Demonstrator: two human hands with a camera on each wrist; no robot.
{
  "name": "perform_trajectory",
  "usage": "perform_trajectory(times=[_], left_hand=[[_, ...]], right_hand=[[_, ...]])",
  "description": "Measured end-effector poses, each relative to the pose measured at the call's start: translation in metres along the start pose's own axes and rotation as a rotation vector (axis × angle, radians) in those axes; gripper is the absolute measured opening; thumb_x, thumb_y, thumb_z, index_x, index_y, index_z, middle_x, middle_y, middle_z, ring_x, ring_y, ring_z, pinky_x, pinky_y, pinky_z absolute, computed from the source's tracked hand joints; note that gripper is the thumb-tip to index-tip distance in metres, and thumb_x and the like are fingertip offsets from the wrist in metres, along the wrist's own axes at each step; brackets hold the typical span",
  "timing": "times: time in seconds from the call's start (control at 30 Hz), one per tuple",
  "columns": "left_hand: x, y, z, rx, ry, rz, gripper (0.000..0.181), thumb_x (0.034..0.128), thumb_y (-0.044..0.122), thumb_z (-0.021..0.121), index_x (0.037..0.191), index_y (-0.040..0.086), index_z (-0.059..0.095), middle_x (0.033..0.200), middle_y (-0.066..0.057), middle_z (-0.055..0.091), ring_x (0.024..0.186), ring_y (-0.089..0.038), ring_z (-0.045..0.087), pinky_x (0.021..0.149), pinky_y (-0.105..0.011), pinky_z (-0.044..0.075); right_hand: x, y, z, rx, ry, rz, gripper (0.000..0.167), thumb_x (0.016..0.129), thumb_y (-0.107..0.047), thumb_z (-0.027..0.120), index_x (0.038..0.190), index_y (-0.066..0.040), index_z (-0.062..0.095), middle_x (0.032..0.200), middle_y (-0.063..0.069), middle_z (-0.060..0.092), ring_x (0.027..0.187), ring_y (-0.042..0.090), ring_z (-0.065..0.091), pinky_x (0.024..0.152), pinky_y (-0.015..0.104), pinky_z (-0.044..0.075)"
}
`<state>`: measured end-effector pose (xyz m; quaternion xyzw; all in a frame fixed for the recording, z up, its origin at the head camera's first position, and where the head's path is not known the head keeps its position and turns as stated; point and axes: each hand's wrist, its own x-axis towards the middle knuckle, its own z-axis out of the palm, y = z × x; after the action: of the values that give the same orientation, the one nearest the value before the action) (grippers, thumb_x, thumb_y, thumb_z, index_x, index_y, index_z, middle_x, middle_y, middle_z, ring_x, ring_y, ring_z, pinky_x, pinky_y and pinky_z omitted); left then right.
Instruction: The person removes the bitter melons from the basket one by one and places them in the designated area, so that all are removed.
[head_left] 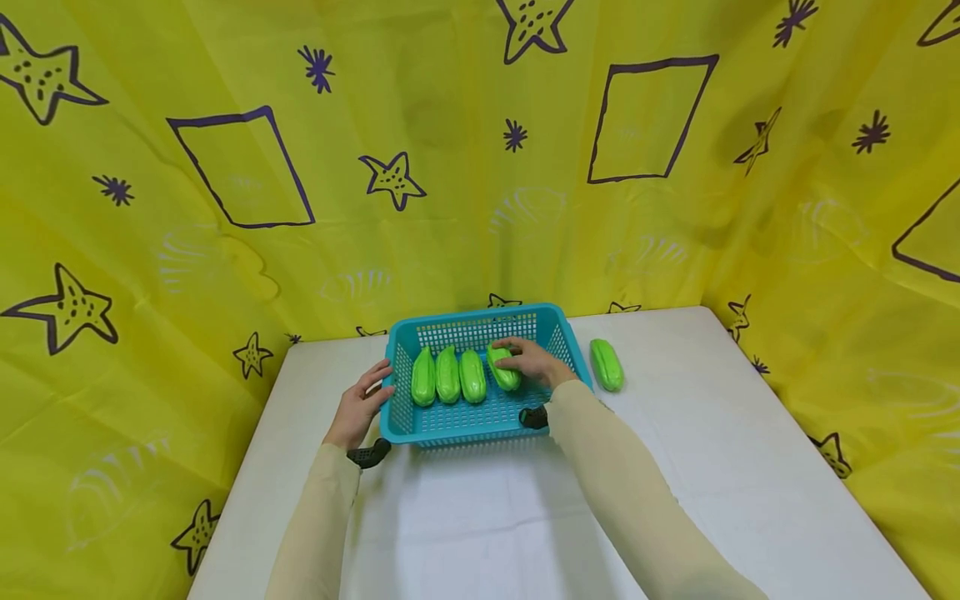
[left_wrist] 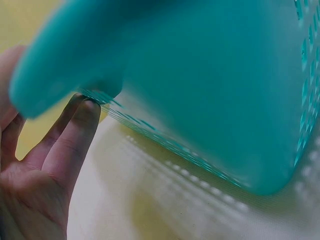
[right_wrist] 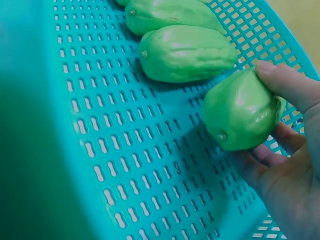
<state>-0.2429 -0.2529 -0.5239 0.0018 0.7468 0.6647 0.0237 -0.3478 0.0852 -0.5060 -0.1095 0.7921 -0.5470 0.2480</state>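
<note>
A teal perforated basket (head_left: 450,433) holds several green, ridged, oblong fruit-like pieces, three of them side by side, such as the one at the left (head_left: 423,379). The right hand (head_left: 531,360) grips a fourth piece (head_left: 504,377) inside the basket, right of that row. In the right wrist view, thumb and fingers of the right hand (right_wrist: 295,150) curl round the held piece (right_wrist: 240,112), beside another piece (right_wrist: 187,54). At the basket's left side is the left hand (head_left: 358,410), its fingers touching the wall; the left wrist view shows the hand (left_wrist: 45,175) with fingers extended under the rim (left_wrist: 45,65).
One more green piece (head_left: 607,365) lies on the white table (head_left: 487,533), just right of the basket. Yellow curtains (head_left: 450,233) with drawn stars and frames stand behind the table and along both sides. Dark bands (head_left: 369,454) are at both wrists.
</note>
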Motion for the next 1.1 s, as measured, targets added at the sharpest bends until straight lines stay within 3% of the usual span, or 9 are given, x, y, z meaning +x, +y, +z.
perform_trajectory(times=[0.27,0.5,0.73,0.97,1.1], left_hand=[[0.0,0.002,0.0,0.006,0.005,-0.003,0.048,0.0986,0.02,0.06,0.143,0.006,0.048,0.157,0.005,0.032,0.143,-0.036,0.027,0.111,-0.051,0.034],[0.001,-0.002,0.0,-0.002,-0.002,0.005,0.05,0.0982,0.02,0.061,0.144,0.005,0.048,0.157,0.003,0.031,0.143,-0.037,0.026,0.11,-0.051,0.034],[-0.009,0.02,0.004,-0.024,-0.023,-0.032,0.049,0.0991,0.011,0.058,0.145,-0.001,0.044,0.159,-0.003,0.028,0.144,-0.04,0.023,0.111,-0.052,0.033],[0.001,0.001,-0.001,-0.022,-0.009,-0.019,0.049,0.0992,0.016,0.059,0.145,0.004,0.045,0.159,0.002,0.029,0.145,-0.038,0.022,0.112,-0.052,0.031],[0.002,-0.002,-0.001,0.006,-0.002,-0.002,0.05,0.0989,0.02,0.06,0.145,0.005,0.047,0.158,0.004,0.03,0.144,-0.036,0.025,0.111,-0.051,0.033]], right_hand=[[0.001,-0.008,-0.005,-0.065,0.009,-0.075,0.048,0.097,-0.018,0.063,0.143,-0.016,0.05,0.153,0.021,0.03,0.141,0.038,0.028,0.107,0.053,0.038],[0.003,-0.012,-0.012,-0.049,0.024,-0.111,0.05,0.097,-0.024,0.063,0.144,-0.019,0.049,0.152,0.019,0.03,0.138,0.037,0.033,0.101,0.05,0.044],[-0.001,-0.02,-0.017,-0.071,0.016,-0.159,0.049,0.096,-0.023,0.064,0.144,-0.017,0.05,0.149,0.018,0.034,0.136,0.036,0.035,0.097,0.049,0.047],[0.0,-0.031,-0.022,-0.048,0.053,-0.259,0.05,0.097,-0.028,0.063,0.143,-0.018,0.049,0.148,0.017,0.036,0.129,0.036,0.045,0.094,0.047,0.05],[-0.001,-0.038,-0.025,-0.019,0.072,-0.293,0.05,0.096,-0.031,0.064,0.143,-0.02,0.05,0.15,0.014,0.035,0.129,0.036,0.044,0.094,0.049,0.049]])
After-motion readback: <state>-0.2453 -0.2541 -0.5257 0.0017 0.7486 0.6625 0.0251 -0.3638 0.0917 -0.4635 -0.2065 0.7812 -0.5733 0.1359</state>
